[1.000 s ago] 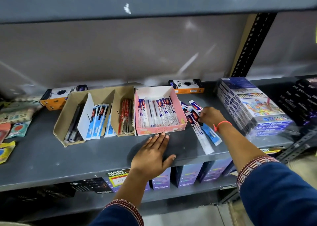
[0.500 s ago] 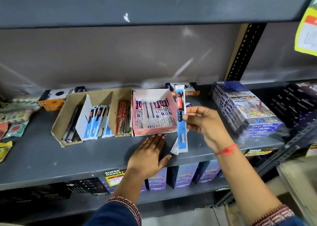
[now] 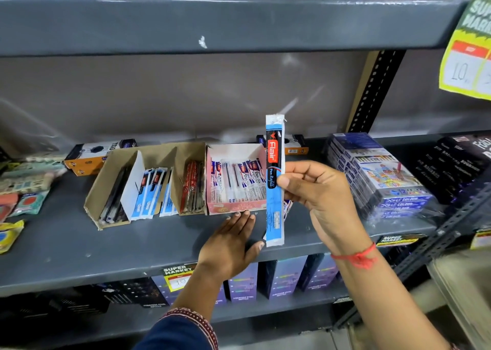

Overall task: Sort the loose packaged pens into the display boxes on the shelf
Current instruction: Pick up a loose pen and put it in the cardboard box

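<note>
**Blue refill pack held up for matching before it goes into a box**

I stood at the grey shelf [image 3: 66, 246], which carried the whole job, and I judged the step in hand to be a matching one: read the pack, then choose its box. The brown divided box [image 3: 148, 161] sat at about ten o'clock from my raised hand, with dark pens in its left slot, blue-and-white packs [image 3: 152, 193] in the middle and red packs [image 3: 191, 187] in the right. The pink box [image 3: 233, 206] lay just beside it, at nine o'clock from my right hand, filled with white packs. At three o'clock stood a wrapped stack of colour-pencil sets [image 3: 382, 174], no part of the sorting.

My left hand [image 3: 229, 246] lay flat and open on the shelf at seven o'clock, fingertips touching the pink box's front edge and gripping nothing. My right hand [image 3: 321, 198] pinched the blue Flair refill pack [image 3: 275, 179] upright by its middle, clear of the shelf and in front of the pink box. A few loose packs [image 3: 287, 207] showed behind it, mostly hidden.

To do this well, I judged the pack belonged with the blue-and-white ones, slid in lengthwise and label up, the left hand moved over to steady that lighter box.
</note>
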`<state>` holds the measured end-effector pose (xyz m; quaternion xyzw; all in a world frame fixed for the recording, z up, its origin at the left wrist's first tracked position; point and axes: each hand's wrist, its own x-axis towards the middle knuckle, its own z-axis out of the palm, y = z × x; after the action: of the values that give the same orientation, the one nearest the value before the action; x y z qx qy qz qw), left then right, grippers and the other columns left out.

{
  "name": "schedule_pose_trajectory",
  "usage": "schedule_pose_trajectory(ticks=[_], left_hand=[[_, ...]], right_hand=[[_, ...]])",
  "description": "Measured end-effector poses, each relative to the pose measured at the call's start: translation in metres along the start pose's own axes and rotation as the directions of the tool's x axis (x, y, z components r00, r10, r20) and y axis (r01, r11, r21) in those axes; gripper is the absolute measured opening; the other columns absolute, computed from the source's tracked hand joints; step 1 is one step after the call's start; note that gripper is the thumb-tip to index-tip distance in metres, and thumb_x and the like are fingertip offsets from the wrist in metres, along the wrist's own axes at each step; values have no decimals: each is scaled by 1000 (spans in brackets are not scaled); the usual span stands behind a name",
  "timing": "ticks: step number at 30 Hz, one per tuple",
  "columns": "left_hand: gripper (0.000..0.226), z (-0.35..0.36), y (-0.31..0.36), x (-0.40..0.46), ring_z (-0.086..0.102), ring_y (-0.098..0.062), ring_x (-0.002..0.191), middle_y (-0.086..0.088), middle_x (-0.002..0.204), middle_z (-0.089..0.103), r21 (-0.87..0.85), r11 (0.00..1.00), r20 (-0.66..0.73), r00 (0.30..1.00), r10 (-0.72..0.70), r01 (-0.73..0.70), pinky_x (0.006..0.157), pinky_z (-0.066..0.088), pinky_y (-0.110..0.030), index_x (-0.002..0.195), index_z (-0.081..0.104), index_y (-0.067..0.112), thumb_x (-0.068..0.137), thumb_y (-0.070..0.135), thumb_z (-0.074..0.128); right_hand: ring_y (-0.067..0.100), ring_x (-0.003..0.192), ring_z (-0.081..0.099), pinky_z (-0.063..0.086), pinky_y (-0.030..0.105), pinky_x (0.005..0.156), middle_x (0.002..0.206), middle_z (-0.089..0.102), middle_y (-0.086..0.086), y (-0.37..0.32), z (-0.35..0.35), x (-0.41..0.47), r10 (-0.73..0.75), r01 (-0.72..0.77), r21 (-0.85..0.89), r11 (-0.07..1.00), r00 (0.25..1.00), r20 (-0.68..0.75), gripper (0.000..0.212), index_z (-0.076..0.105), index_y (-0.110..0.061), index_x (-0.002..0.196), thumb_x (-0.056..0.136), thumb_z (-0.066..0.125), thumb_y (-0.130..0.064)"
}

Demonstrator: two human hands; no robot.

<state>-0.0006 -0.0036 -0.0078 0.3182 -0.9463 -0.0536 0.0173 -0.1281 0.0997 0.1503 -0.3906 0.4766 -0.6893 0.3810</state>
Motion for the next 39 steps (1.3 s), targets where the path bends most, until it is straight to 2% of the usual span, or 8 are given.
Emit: schedule_pose_trajectory(ticks=[8,14,18,21,28,33,36,39], left_hand=[[56,-8,-2,-7,3,-14,141,-2,156,12,-41,999,-40,999,7,-8,112,1,-24,147,12,14,100,42,22],[66,-12,-44,-43,13,-11,140,3,154,20,-51,993,-78,991,-113,109,109,0,-17,146,22,19,93,56,11],[113,-17,-82,-67,12,-11,140,3,154,18,-54,979,-99,975,-201,196,105,-3,-16,146,21,18,62,74,-30],[123,-17,-108,-84,15,-13,140,1,154,19,-109,962,-112,959,-261,249,104,-4,-18,146,22,17,54,74,-37],[77,-19,-154,-119,62,-24,107,-9,117,66,-66,929,-189,910,-369,363,89,47,-44,116,63,7,96,54,6],[74,-15,-160,-119,63,-26,104,-11,114,67,-94,931,-252,897,-364,352,88,49,-43,115,64,6,96,52,9],[72,-11,-164,-120,63,-26,104,-12,115,67,-118,933,-269,894,-359,339,89,48,-40,116,63,6,96,51,11],[66,-11,-165,-120,64,-26,103,-12,114,67,-138,938,-286,894,-345,318,89,48,-39,115,64,6,96,49,17]], right_hand=[[1,48,66,51,12,46,54,73,-7,6,12,8,83,-82,-38,996,996,34,24,67,-10,75,81,58,12],[-3,44,61,53,11,49,47,68,-10,37,47,37,239,-232,-94,968,969,64,26,64,-13,74,82,58,11],[-1,40,56,51,10,45,47,63,-8,66,83,59,311,-298,-155,942,948,71,29,61,-17,76,82,59,11],[-2,39,57,50,10,43,50,64,-7,84,113,74,353,-331,-198,923,932,87,26,59,-11,92,82,57,13],[18,67,58,53,26,58,83,61,11,115,168,111,363,-285,-442,850,927,100,36,59,1,115,81,56,13],[33,97,64,54,41,91,108,66,17,132,203,145,301,-128,-755,643,949,95,31,65,-6,104,80,51,9],[36,113,58,48,36,92,123,61,22,136,216,152,313,-11,-924,382,942,118,31,59,2,113,85,47,3],[39,116,57,48,40,92,125,58,27,139,227,154,356,7,-961,277,928,109,36,49,10,122,87,47,4]])
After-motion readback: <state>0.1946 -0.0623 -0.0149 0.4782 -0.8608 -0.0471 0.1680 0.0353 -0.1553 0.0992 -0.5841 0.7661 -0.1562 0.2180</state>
